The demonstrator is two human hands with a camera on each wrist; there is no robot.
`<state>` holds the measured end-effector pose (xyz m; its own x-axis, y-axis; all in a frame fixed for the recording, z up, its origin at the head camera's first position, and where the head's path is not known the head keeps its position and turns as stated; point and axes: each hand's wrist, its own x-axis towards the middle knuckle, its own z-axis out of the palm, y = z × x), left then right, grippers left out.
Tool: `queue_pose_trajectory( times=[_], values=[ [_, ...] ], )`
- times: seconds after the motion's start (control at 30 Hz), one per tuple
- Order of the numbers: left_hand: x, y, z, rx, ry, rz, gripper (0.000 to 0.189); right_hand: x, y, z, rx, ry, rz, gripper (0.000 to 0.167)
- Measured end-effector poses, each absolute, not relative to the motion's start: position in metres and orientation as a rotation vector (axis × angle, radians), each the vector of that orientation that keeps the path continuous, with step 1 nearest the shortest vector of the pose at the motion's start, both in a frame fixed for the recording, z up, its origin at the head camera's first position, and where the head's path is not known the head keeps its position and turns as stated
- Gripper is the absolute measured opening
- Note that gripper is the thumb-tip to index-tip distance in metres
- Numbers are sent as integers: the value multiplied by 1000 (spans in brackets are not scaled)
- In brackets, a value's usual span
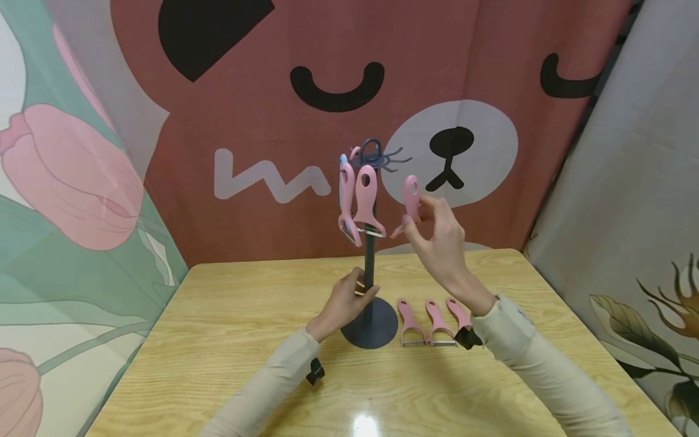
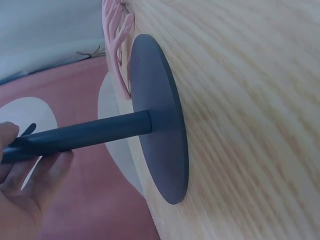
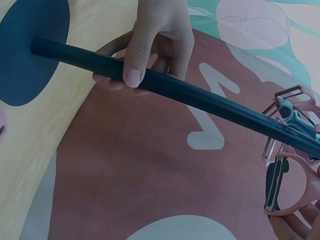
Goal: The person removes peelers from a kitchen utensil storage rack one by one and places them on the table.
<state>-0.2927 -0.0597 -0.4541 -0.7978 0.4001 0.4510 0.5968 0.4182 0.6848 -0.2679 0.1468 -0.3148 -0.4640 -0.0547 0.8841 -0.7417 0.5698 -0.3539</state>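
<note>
My left hand (image 1: pixel 345 303) grips the dark pole (image 1: pixel 369 264) of an upright stand, a little above its round base (image 1: pixel 377 334). In the left wrist view the fingers and thumb wrap the pole (image 2: pixel 95 132). Up beside the stand's hooks (image 1: pixel 388 160), my right hand (image 1: pixel 441 243) pinches a pink peeler (image 1: pixel 412 193) by its handle, blade end down. From the left and front hooks hang pink peelers (image 1: pixel 366 193) and a blue peeler (image 1: pixel 342 182), partly hidden behind them. The right wrist view shows the held peeler's metal blade (image 3: pixel 274 185) close to the pole.
Three pink peelers (image 1: pixel 434 315) lie in a row on the wooden table (image 1: pixel 246 315), right of the base. The right sleeve partly overlaps the last one. A printed curtain (image 1: pixel 246 224) hangs behind the table's far edge. Several hooks on the right side carry nothing.
</note>
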Motion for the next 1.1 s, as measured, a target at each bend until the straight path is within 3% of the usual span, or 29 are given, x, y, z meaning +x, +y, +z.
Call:
queue_pose_trajectory(
  times=[1.1],
  values=[
    [-295, -61, -456, -919, -2412, -1340, 20, -270, 177, -353, 548, -2083, 887, 32]
  ],
)
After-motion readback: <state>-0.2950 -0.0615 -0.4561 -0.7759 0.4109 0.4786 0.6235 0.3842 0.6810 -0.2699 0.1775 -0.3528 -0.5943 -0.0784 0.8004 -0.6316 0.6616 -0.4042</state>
